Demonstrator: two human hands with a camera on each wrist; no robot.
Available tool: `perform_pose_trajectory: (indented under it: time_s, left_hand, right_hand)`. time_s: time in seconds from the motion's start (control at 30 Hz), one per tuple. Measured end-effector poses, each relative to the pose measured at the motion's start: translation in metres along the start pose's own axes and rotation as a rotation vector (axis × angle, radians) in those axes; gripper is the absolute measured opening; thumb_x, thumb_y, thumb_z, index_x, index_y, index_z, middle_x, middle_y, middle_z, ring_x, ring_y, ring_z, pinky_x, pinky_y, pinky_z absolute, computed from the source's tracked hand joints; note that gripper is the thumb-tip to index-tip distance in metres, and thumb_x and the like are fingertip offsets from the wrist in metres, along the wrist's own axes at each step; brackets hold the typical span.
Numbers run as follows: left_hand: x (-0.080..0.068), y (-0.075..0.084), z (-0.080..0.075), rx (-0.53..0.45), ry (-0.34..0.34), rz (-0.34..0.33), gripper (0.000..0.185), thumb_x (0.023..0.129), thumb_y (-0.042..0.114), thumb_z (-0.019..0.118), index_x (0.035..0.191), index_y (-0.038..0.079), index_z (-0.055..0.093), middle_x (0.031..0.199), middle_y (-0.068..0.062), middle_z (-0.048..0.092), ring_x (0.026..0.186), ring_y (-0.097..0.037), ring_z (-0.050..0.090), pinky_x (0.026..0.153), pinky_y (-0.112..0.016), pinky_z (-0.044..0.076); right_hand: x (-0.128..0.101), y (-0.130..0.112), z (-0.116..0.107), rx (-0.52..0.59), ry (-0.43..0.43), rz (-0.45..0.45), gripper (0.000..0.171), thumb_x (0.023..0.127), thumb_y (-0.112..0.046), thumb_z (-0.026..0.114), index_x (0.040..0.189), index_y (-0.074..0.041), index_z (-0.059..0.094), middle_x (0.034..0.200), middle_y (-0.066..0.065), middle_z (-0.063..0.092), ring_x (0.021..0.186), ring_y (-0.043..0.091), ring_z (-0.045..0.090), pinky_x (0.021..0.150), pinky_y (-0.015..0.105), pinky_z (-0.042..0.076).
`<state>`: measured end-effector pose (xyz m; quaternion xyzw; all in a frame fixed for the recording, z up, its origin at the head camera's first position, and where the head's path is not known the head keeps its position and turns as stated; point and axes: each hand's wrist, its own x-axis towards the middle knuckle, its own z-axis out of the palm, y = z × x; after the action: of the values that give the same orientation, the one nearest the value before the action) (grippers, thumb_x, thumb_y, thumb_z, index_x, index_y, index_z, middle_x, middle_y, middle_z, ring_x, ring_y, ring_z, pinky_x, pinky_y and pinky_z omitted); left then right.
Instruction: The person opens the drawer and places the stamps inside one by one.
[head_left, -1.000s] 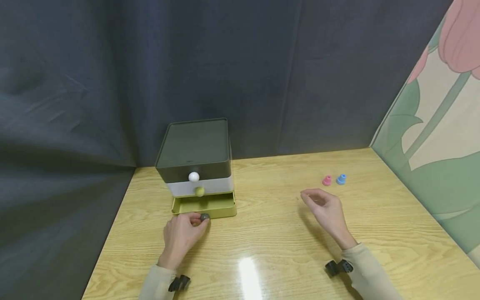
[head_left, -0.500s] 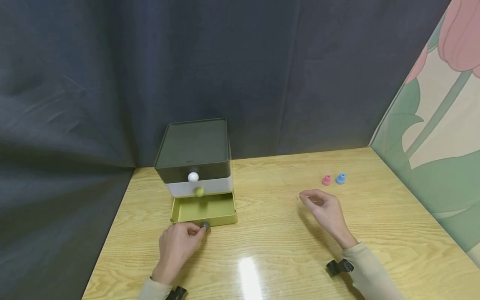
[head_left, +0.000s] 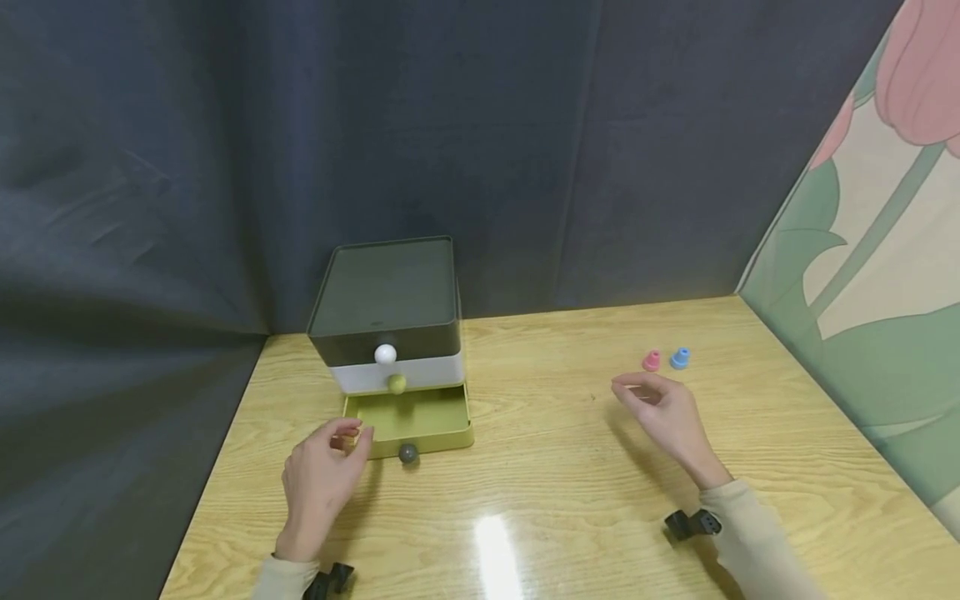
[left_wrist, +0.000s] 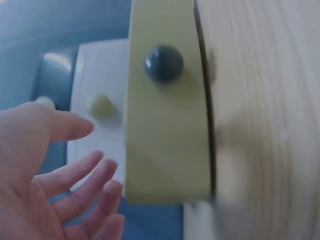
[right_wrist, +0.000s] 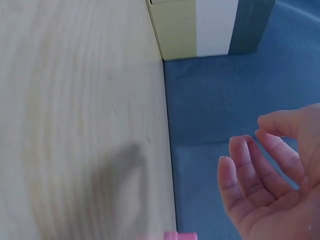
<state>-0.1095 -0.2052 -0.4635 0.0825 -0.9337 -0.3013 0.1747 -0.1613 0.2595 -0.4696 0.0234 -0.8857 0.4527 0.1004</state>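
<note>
A three-tier drawer box (head_left: 386,287) stands at the left of the table, dark on top, white in the middle, yellow-green below. Its bottom drawer (head_left: 442,440) is pulled out, and nothing shows inside it. The drawer's dark round knob (head_left: 408,453) is free of any hand. My left hand (head_left: 321,479) hovers by the drawer's left front corner, fingers loosely bent and holding nothing; in the left wrist view the knob (left_wrist: 164,63) is apart from the fingers. My right hand (head_left: 670,421) is raised over the table at the right, fingers relaxed around bare air.
A small pink cone-shaped piece (head_left: 652,361) and a blue one (head_left: 680,358) stand beyond my right hand. A dark curtain (head_left: 525,167) hangs along the back and left. A panel with a tulip print (head_left: 885,275) borders the right side.
The bottom drawer has slid further out toward me. My left hand has let go of its knob and moved left. My right hand has shifted slightly right.
</note>
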Motion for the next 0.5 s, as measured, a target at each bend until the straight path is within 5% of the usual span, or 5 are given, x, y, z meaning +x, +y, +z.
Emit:
perform_pose_trajectory:
  time_s: [0.2,0.5]
  left_hand:
    - [0.007,-0.019,0.004,-0.037,0.051,-0.031,0.040,0.098,0.038,0.075,0.127,0.011,0.076,0.120,-0.013,0.077,0.101,-0.033,0.073,0.077,-0.054,0.053]
    - [0.009,-0.029,0.000,0.007,-0.150,-0.128,0.050,0.106,0.041,0.061,0.148,0.014,0.064,0.133,-0.013,0.074,0.108,-0.031,0.075,0.079,-0.051,0.053]
  right_hand:
    - [0.012,0.004,-0.020,-0.031,0.059,-0.024,0.032,0.105,-0.032,0.069,0.121,-0.007,0.079,0.128,0.021,0.076,0.089,-0.018,0.061,0.075,0.014,0.053]
    - [0.036,0.019,-0.043,-0.083,0.141,0.004,0.036,0.106,-0.035,0.066,0.124,-0.005,0.077,0.112,0.019,0.081,0.080,-0.018,0.059,0.065,0.016,0.050]
